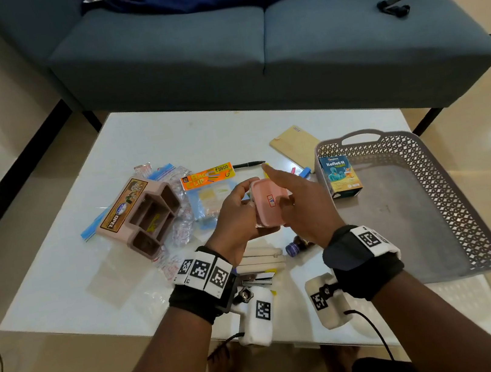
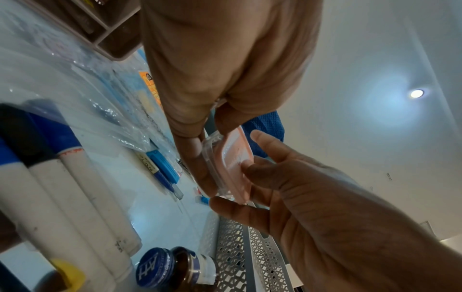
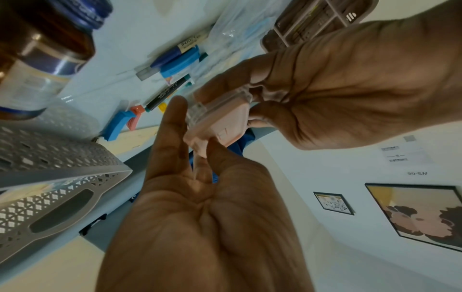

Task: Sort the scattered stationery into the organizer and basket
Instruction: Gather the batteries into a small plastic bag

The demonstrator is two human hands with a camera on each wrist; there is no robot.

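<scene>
— What is held above the white table (image 1: pixel 60 277)?

— A small pink-lidded box (image 1: pixel 268 206) with a clear base is gripped by the left hand (image 1: pixel 236 219), its fingers curled round the near end. The box is tilted, lid up and toward the right hand (image 1: pixel 301 206), its long axis running away from the person. The right hand's fingertips (image 2: pixel 246 168) are laid on the lid, the fingers mostly straight.

— And the containers?

— A grey basket (image 1: pixel 425 159) is seen just right of the box; only a medicine carton (image 1: pixel 341 178) stands in it, upright at its near-left corner. A brown organizer (image 1: pixel 143 217) lies on its side left of the box, openings turned toward the person; its contents cannot be made out.

— Anything else near the box?

— White markers (image 1: pixel 261 260) and a brown bottle (image 1: pixel 298 246) are lying below it, a black pen (image 1: pixel 249 164) and an orange clip packet (image 1: pixel 207 175) beyond it.
</scene>
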